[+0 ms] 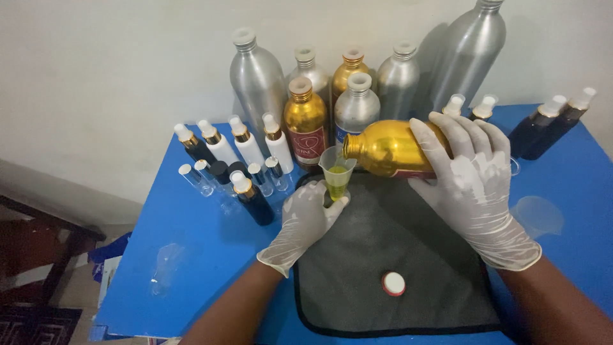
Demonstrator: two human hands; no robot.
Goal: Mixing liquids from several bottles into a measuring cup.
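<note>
Surface: a blue table (191,255) against a pale wall, with a dark grey cloth mat (383,268) spread over its near middle
Near edge: a small round cap (394,283), white on top with a red rim, lies loose on the mat between the two forearms, apart from both hands
Left hand (305,220): gloved in thin white latex, fingers closed around the lower part of a small clear measuring cup (336,172), holding it upright just above the far edge of the mat
Right hand (476,182): gloved too, wrapped over the body of a gold metal bottle (389,148), which is tipped on its side with its open neck at the rim of the cup
Progress: as I judge it, the pour is partway; yellow-green liquid sits in the narrow bottom of the cup and most of the cup is unfilled; the bottle is uncapped
Cup and hands: the cup is in the left hand, just left of the right hand, with the bottle's mouth touching or nearly touching its lip
Left of the cup: a cluster of small spray bottles (236,153), white, dark and clear, standing upright
Far right: two dark spray bottles (549,128) lean near the table's corner
Back row: tall silver metal bottles (258,80) and another gold bottle (305,121) stand along the wall
</note>
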